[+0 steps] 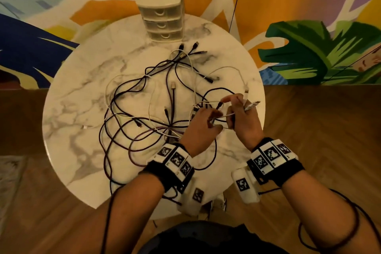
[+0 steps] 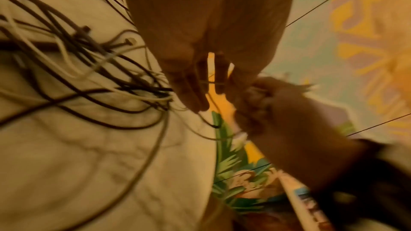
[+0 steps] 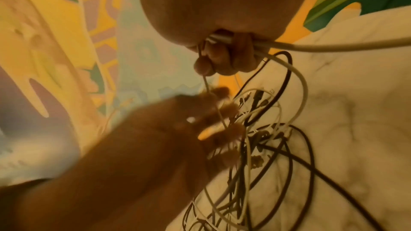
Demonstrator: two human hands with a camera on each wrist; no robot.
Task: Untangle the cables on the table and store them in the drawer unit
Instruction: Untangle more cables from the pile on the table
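Untangling is under way: a white cable (image 1: 250,107) is held in the right hand (image 1: 245,121) grip, a strand pinched by the left hand (image 1: 203,123); next, it must be drawn clear of the tangle (image 1: 148,109) left of the grip.

Bare forearms, no sleeves. Each wrist wore a black band (image 1: 168,173) carrying a row of white tiles printed with black square fiducial markers (image 1: 270,154). A white camera housing (image 1: 245,186) with its own marker hung under each wrist. Thin dark cords (image 1: 329,239) ran back from the bands along the arms. Dark clothing (image 1: 206,237) covered the lap.
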